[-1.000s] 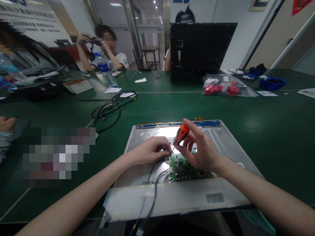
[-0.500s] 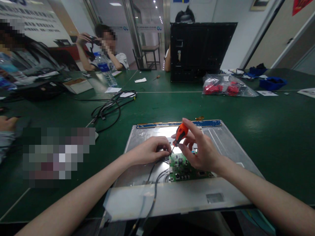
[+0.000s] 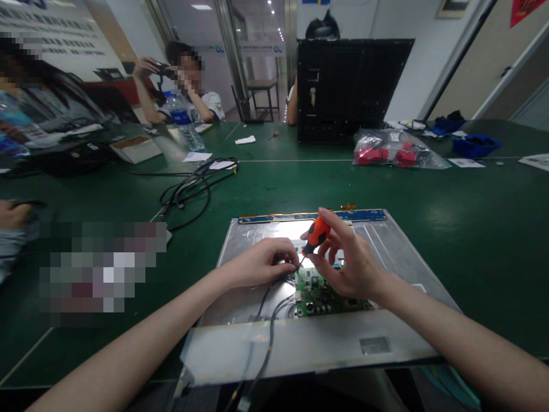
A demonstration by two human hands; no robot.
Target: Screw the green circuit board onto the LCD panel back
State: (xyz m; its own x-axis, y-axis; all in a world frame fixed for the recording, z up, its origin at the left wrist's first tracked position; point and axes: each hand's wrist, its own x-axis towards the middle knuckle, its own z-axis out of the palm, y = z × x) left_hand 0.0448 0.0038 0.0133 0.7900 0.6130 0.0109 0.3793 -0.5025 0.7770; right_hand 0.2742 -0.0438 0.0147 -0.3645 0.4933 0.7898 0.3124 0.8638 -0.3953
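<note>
My right hand (image 3: 354, 257) grips a small orange-and-black screwdriver (image 3: 317, 233), tilted with its tip down at the upper left corner of a green circuit board (image 3: 319, 297). Beside that corner my left hand (image 3: 268, 263) is closed, thumb and index finger pinched near the screwdriver's tip; whatever is between them is too small to make out. The board lies on the silver metal back of a display panel (image 3: 231, 246), which has a blue circuit strip (image 3: 364, 216) along its far edge. Dark cables (image 3: 271, 337) run from the board's left side over the panel's near edge.
Coiled black cables (image 3: 189, 189) lie on the green table (image 3: 274, 186) to the left. Farther back stand a black monitor housing (image 3: 349, 91), a clear bag with red items (image 3: 394, 151) and a water bottle (image 3: 184, 123). Other people sit around the table, one holding up a camera (image 3: 165, 71).
The screwdriver's handle has turned slightly in my right hand, its tip staying at the board's corner. My left hand holds still.
</note>
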